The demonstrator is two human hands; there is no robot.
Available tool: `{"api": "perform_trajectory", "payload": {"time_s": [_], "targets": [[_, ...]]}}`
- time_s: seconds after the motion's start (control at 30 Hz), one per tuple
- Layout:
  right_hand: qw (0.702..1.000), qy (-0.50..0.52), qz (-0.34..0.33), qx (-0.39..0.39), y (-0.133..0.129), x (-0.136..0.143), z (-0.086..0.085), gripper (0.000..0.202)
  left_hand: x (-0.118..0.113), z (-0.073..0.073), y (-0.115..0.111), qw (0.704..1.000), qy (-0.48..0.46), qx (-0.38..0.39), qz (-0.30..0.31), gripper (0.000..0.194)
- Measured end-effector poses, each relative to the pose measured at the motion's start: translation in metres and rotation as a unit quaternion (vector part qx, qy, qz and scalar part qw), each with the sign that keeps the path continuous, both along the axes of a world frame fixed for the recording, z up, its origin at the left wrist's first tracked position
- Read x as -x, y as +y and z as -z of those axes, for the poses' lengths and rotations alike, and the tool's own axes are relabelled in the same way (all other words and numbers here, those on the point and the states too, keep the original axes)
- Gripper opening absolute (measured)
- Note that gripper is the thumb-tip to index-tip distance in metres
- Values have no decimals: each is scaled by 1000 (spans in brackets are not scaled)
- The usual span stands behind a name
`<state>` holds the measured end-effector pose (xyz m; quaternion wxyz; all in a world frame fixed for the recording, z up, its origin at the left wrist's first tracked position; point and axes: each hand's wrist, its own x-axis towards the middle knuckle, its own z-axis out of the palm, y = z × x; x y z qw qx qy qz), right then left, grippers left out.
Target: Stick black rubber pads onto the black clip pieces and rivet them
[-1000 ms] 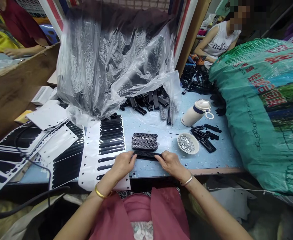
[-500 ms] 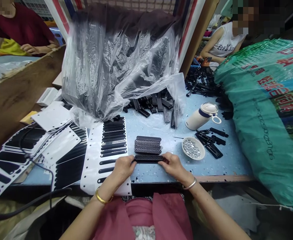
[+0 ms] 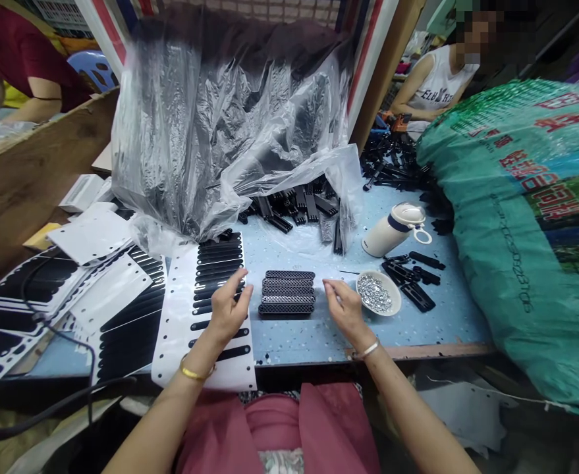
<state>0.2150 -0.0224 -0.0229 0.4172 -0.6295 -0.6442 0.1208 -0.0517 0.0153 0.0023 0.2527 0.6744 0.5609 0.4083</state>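
Row of strips (image 3: pixel 288 294) on table (image 3: pixel 289 343), btwn L hand (image 3: pixel 228 309) & R hand (image 3: pixel 346 309); sheet (image 3: pixel 176 329) to L; bowl (image 3: pixel 396 296) w/ bits (image 3: pixel 374 293) to R, bottle (image 3: pixel 385 235) behind; sack (image 3: pixel 506 224) far R.

- One round white bowl (image 3: pixel 396 298), holding small silvery metal pieces (image 3: pixel 374 293) too many to count.
- One cream bottle with a dark blue band and ring loop (image 3: pixel 385 237), just behind the bowl.
- Five long, dark, perforated strips with rounded ends (image 3: pixel 287 308), left of the bowl.
- Two bare hands, also left of the bowl: one left hand (image 3: pixel 228 308), one right hand (image 3: pixel 346 309).
- Two bracelets: one gold-coloured (image 3: pixel 190 373), one silver-coloured (image 3: pixel 371 348).
- One large green printed sack (image 3: pixel 487 230), right of the bowl.
- Two co-workers, well beyond the bowl.
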Motion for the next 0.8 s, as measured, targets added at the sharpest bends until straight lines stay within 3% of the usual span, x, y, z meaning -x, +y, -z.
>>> {"api": "perform_trajectory", "payload": {"time_s": [0.1, 0.23, 0.37, 0.53, 0.8], "targets": [[999, 10, 30, -9, 30, 8, 7, 34, -21, 7, 24, 993, -109, 50, -1, 46], [999, 14, 39, -11, 48, 26, 22, 40, -45, 20, 33, 986, -135, 92, 5, 40], [999, 16, 40, -12, 40, 33, 30, 41, -52, 22, 18, 986, -134, 94, 13, 39], [999, 37, 39, -10, 23, 29, 27, 41, -54, 17, 2, 986, -139, 93, 6, 37], [991, 119, 65, -5, 17, 23, 20, 39, -49, 22, -1, 982, -161, 94, -1, 36]]}}
